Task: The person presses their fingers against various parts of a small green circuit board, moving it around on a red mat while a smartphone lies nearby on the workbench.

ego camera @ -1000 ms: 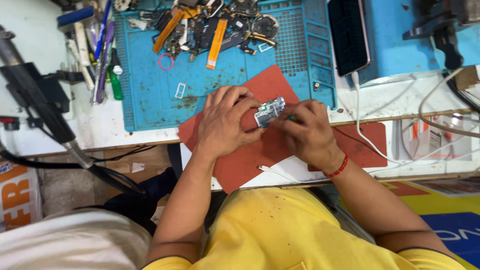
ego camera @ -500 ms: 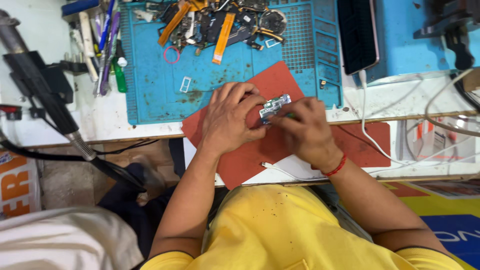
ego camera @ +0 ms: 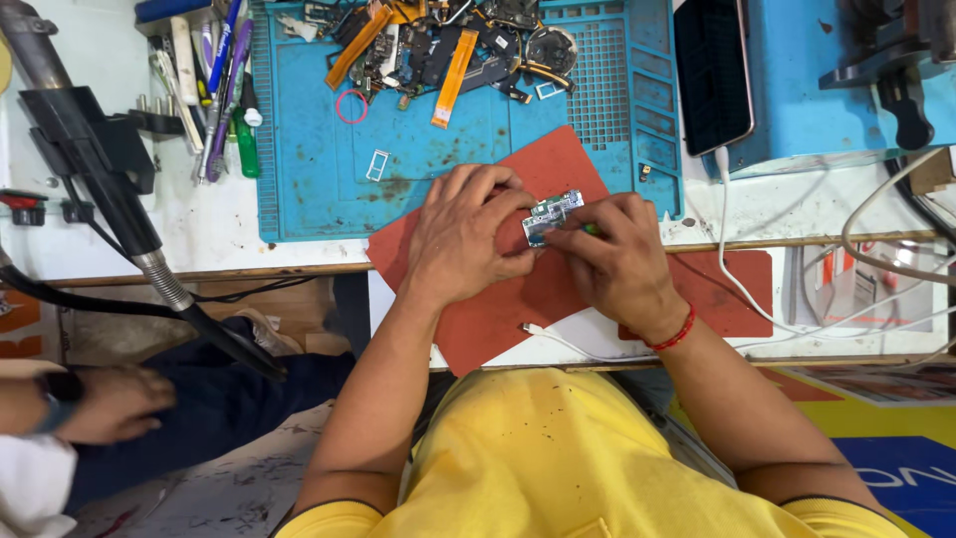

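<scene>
A small circuit board (ego camera: 551, 214) sits pinched between a person's two hands above a red mat (ego camera: 518, 299) at the near edge of the worktop (ego camera: 229, 234). The left hand (ego camera: 468, 239) curls over the board's left side, its fingers (ego camera: 498, 204) clamped on that edge. The right hand (ego camera: 617, 264) closes in from the right, fingers (ego camera: 583, 234) drawn together around a thin green tool (ego camera: 591, 229) whose tip meets the board; how the tip sits on the board is too small to tell. A red thread band (ego camera: 677, 334) circles the right wrist, and a yellow shirt (ego camera: 558, 458) fills the near foreground. Just beyond the red mat lies a blue work mat (ego camera: 428, 149), with a heap of phone parts and orange ribbon strips (ego camera: 448, 45) along its far edge and a small red ring (ego camera: 351, 106) near them. Pens and tools (ego camera: 214, 85) stand at the far left of the blue mat. A dark phone (ego camera: 712, 75) lies face up to the right, a white cable (ego camera: 737, 249) running from its near end. At far left a black nozzle on a hose (ego camera: 100, 179) slants across the worktop, and another person's hand (ego camera: 110, 403) rests low at the left edge.
</scene>
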